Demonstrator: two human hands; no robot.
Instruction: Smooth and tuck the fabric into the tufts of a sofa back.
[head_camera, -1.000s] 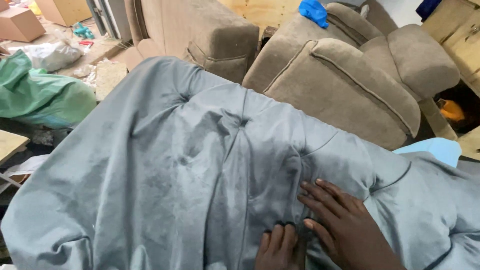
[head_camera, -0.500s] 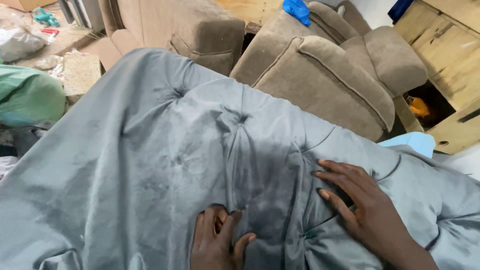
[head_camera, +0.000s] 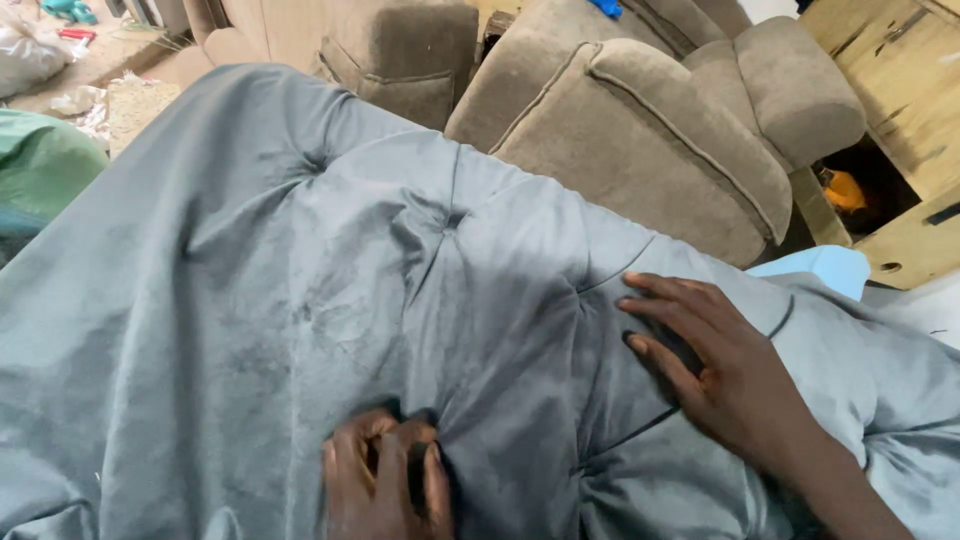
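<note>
A large tufted cushion covered in grey-blue velvet fabric (head_camera: 300, 300) fills most of the head view, with deep folds running between tuft points. My left hand (head_camera: 385, 480) is at the bottom centre, its fingers curled into a fold of the fabric at a tuft. My right hand (head_camera: 720, 370) lies flat on the fabric to the right, fingers spread and pointing left, pressing the cloth down beside a crease.
Brown upholstered armchairs (head_camera: 660, 140) stand just behind the cushion. A wooden cabinet (head_camera: 900, 120) is at the upper right. A green cloth bundle (head_camera: 40, 170) and scattered scraps lie on the floor at the left. A pale blue piece (head_camera: 820, 270) shows under the fabric's right edge.
My left hand has moved left along the fabric and dug into a fold. My right hand has slid up and right, flattening out. The view has shifted slightly.
</note>
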